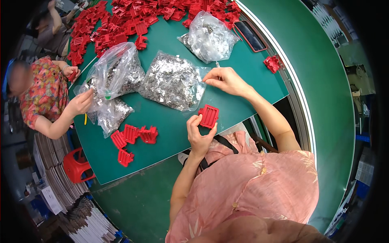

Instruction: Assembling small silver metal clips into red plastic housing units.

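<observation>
My left hand grips a red plastic housing by its sides, just above the near edge of the table. Long parallel slots run along the face turned up to me. Beyond it, my right hand is pinched at the right edge of a clear plastic bag full of small silvery metal pieces. Whatever sits between those fingertips is too small to make out. Left of my left hand, several similar red housings lie loose on the green tabletop.
More bags of metal pieces stand at the left and far right. A big heap of red housings covers the far side. A phone and one housing lie near the right rail. A co-worker's hand reaches to the left bag.
</observation>
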Available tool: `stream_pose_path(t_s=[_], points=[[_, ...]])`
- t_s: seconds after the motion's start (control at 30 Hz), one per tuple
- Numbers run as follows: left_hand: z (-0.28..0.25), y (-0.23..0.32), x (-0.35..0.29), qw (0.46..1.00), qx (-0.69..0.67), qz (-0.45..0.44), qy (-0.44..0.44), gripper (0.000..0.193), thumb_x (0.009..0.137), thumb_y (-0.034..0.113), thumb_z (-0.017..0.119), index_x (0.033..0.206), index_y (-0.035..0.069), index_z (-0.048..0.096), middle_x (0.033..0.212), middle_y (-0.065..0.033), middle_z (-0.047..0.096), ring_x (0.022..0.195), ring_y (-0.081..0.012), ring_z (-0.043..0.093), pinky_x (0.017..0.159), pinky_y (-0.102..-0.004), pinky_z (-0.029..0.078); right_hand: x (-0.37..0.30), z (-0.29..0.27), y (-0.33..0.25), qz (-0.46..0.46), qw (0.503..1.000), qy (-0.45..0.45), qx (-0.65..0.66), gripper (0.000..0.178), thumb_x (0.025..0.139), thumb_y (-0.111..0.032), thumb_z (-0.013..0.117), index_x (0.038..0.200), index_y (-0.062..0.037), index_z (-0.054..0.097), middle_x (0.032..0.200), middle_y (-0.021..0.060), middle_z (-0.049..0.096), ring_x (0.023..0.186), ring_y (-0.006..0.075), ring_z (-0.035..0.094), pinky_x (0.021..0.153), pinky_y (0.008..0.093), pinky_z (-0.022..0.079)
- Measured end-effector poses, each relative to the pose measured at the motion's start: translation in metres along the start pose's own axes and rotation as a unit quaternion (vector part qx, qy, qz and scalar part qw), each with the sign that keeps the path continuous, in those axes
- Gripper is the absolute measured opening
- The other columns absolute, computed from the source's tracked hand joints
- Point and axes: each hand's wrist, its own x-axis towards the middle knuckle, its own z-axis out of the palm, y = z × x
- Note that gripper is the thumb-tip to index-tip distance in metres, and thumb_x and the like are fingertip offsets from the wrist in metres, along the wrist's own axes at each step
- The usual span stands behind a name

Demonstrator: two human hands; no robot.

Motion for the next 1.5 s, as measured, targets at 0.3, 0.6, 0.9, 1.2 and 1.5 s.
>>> stream_pose_path(t_s=[0.3, 0.6, 0.9, 1.2, 1.5], points=[[-0.001, 0.0, 0.001, 1.0, 0.01, -0.002, -0.012, 0.064, 0.066, 0.007, 0.093, 0.121, -0.001, 0.061, 0.118, -0.0181, 0.061, 0.107, -0.0334, 0.063, 0.09, -0.0401, 0.053, 0.004, 0.05, -0.003, -0.202, 0.957, 0.01, -0.207, 0.013, 0.09, -0.014, 0.071, 0.099, -0.0046, 0.072, 0.087, 0.0109, 0.067, 0.077, 0.0329, 0.069, 0.066, 0.0433, 0.054], [0.0, 0.001, 0.002, 1.0, 0.021, 0.012, -0.012, 0.064, 0.066, 0.006, 0.093, 0.121, -0.001, 0.061, 0.118, -0.0183, 0.06, 0.106, -0.0334, 0.063, 0.09, -0.0395, 0.054, 0.027, 0.082, 0.02, -0.134, 0.921, 0.104, -0.351, 0.008, 0.084, -0.012, 0.07, 0.086, -0.0048, 0.068, 0.083, 0.0136, 0.066, 0.067, 0.0343, 0.07, 0.056, 0.0446, 0.055], [0.002, 0.001, 0.0, 1.0, 0.016, -0.001, -0.002, 0.063, 0.067, 0.009, 0.093, 0.121, 0.001, 0.061, 0.117, -0.0187, 0.061, 0.106, -0.0365, 0.063, 0.091, -0.0429, 0.053, 0.032, 0.074, 0.016, -0.201, 0.917, 0.072, -0.337, 0.007, 0.082, -0.008, 0.063, 0.085, -0.0023, 0.063, 0.083, 0.016, 0.064, 0.068, 0.0362, 0.07, 0.057, 0.0453, 0.055], [-0.003, 0.0, 0.0, 1.0, -0.002, -0.002, -0.004, 0.067, 0.067, 0.009, 0.092, 0.124, 0.001, 0.058, 0.118, -0.0185, 0.06, 0.106, -0.034, 0.064, 0.089, -0.0407, 0.055, 0.021, 0.059, -0.002, -0.176, 0.976, 0.028, -0.128, 0.014, 0.08, -0.003, 0.069, 0.092, 0.0017, 0.061, 0.085, 0.0177, 0.065, 0.074, 0.0368, 0.067, 0.066, 0.0447, 0.053], [0.001, 0.0, 0.0, 0.999, 0.027, -0.013, 0.023, 0.065, 0.067, 0.009, 0.093, 0.123, 0.001, 0.059, 0.118, -0.0187, 0.061, 0.108, -0.0358, 0.063, 0.092, -0.0419, 0.054, -0.029, 0.02, 0.006, 0.113, 0.971, -0.044, 0.204, 0.018, 0.094, -0.008, 0.074, 0.106, 0.0058, 0.073, 0.09, 0.0077, 0.075, 0.081, 0.0115, 0.071, 0.076, 0.0247, 0.057]])
